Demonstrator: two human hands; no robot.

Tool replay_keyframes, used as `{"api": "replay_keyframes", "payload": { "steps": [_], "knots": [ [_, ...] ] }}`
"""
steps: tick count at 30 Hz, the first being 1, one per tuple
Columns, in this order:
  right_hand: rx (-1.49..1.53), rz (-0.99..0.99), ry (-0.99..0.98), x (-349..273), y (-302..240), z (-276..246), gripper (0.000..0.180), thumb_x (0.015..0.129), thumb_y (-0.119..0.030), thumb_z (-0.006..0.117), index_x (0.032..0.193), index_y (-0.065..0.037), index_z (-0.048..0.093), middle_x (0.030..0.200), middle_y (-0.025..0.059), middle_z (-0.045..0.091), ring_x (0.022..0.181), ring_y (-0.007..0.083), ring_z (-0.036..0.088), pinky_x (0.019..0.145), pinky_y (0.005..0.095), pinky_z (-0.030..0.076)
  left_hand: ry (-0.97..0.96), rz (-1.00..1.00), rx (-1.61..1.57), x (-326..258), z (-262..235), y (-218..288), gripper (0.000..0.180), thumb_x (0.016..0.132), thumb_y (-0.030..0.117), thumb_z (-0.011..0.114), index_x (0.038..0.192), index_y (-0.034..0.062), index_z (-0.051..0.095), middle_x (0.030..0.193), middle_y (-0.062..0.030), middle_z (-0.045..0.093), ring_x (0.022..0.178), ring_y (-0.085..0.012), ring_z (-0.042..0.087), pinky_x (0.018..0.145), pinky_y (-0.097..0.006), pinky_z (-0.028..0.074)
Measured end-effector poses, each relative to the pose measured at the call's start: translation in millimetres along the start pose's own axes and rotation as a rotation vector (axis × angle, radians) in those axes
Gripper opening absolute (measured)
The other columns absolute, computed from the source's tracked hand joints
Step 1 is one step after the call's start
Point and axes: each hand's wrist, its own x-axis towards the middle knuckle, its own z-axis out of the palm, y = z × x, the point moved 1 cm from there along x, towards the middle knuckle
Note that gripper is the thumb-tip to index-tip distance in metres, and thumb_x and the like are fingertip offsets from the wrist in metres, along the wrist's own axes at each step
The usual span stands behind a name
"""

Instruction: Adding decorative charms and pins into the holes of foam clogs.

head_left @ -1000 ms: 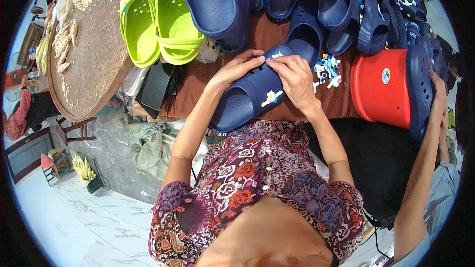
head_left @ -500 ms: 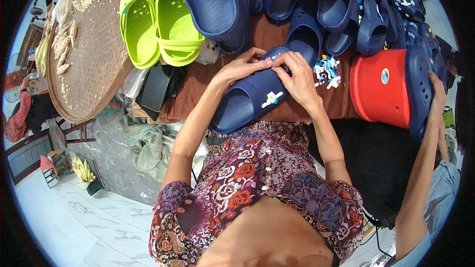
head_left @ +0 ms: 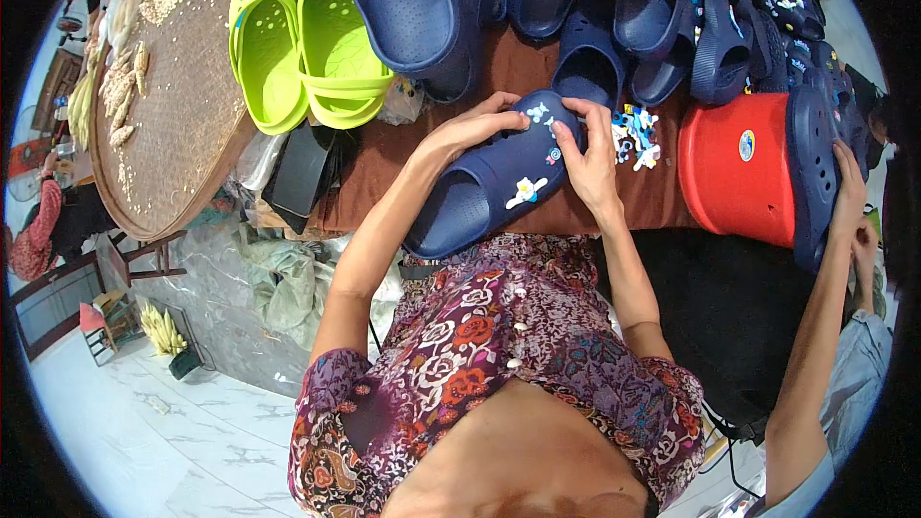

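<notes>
the right hand (head_left: 588,155) has moved to the navy clog (head_left: 484,187)'s right edge, thumb and fingers parted around it, baring toe charms (head_left: 554,155); the left hand (head_left: 472,131), loosely curled, holds the left edge, over brown cloth (head_left: 652,200); beyond, pale floor (head_left: 211,432)

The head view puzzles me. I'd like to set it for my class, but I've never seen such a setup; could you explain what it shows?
There is no machine: these are a person's bare hands, seen by a fisheye camera worn on the head, looking down, so straight edges bend. The left hand and right hand hold a navy clog near its toe; it carries small charms. Loose charms lie on the brown cloth beyond the right hand. Lime-green clogs sit to the left, a red tub to the right. At far right, another person's hand touches another navy clog.
</notes>
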Motion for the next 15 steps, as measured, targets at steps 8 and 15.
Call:
{"api": "replay_keyframes", "payload": {
  "steps": [8, 15],
  "knots": [
    [0.020, 0.008, 0.010, -1.5, 2.3, 3.5, 0.032, 0.089, -0.018, 0.066, 0.116, -0.002, 0.059, 0.115, 0.0172, 0.055, 0.110, 0.0328, 0.054, 0.097, 0.0397, 0.042, 0.007, -0.009, 0.006, 2.5, 0.6, 3.4, 0.061, 0.081, 0.029, 0.066, 0.133, 0.0015, 0.047, 0.119, -0.0140, 0.056, 0.110, -0.0215, 0.055, 0.097, -0.031, 0.042],
    [0.000, 0.004, 0.035, -5.1, 7.2, 4.2, 0.032, 0.089, -0.018, 0.066, 0.117, -0.002, 0.059, 0.116, 0.0175, 0.055, 0.112, 0.0338, 0.053, 0.098, 0.0409, 0.041, -0.004, -0.005, -0.023, 1.5, -1.6, 1.4, 0.062, 0.083, 0.031, 0.070, 0.133, 0.0013, 0.049, 0.122, -0.0142, 0.056, 0.113, -0.0206, 0.054, 0.098, -0.031, 0.042]
  ]
}}
